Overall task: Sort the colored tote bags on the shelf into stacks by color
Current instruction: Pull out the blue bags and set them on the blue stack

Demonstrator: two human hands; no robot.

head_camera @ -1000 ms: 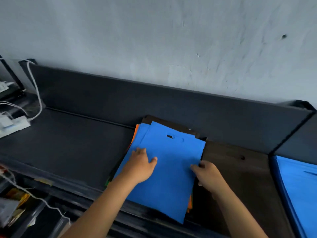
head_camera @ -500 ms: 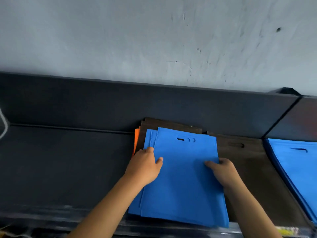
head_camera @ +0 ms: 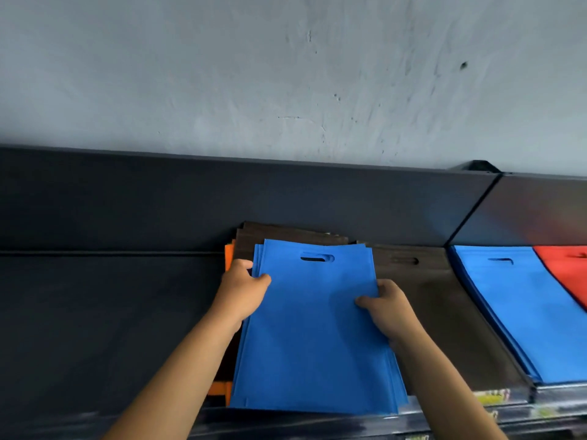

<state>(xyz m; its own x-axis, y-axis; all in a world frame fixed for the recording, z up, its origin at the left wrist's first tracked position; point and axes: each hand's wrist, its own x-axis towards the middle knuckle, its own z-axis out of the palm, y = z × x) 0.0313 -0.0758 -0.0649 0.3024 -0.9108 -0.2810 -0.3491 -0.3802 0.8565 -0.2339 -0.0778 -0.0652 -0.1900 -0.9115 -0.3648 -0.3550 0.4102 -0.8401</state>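
A bundle of blue tote bags lies squared up on top of a mixed pile on the dark shelf. My left hand grips the bundle's left edge, thumb on top. My right hand grips its right edge, thumb on top too. Brown bags and an orange bag stick out from under the bundle. A separate brown stack lies just to the right. Further right lies a blue stack, and a red bag at the frame's edge.
A dark back panel runs behind the shelf below a grey wall. A divider separates the right shelf section. Yellow price labels line the front edge.
The blue bags have been gathered and straightened into one aligned bundle. Both hands went from resting flat on it to gripping its side edges. The view shifted right, revealing the red bag.
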